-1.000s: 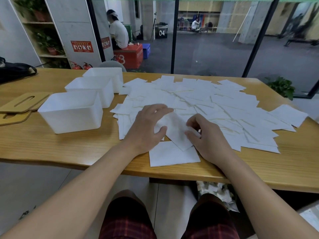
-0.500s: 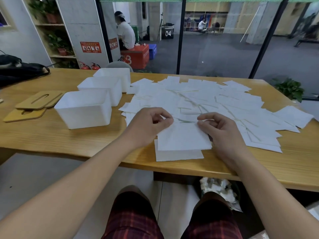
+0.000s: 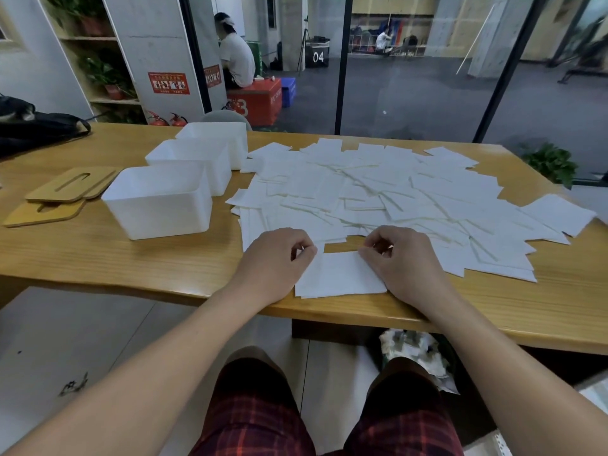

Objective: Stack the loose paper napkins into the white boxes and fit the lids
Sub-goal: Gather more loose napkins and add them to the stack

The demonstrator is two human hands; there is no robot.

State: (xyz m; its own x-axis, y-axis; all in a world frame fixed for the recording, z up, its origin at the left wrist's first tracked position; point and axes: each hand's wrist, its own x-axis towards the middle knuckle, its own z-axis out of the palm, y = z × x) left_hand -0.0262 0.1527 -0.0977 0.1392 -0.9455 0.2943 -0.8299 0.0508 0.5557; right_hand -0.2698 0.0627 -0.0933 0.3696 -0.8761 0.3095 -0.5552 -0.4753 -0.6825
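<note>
Head view: napkin stack [image 3: 340, 276] lies between left hand [image 3: 273, 261] and right hand [image 3: 403, 261].

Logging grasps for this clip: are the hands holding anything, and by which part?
Both hold the small napkin stack at the table's near edge: the left hand pinches its far left corner, the right hand its far right corner.
</note>
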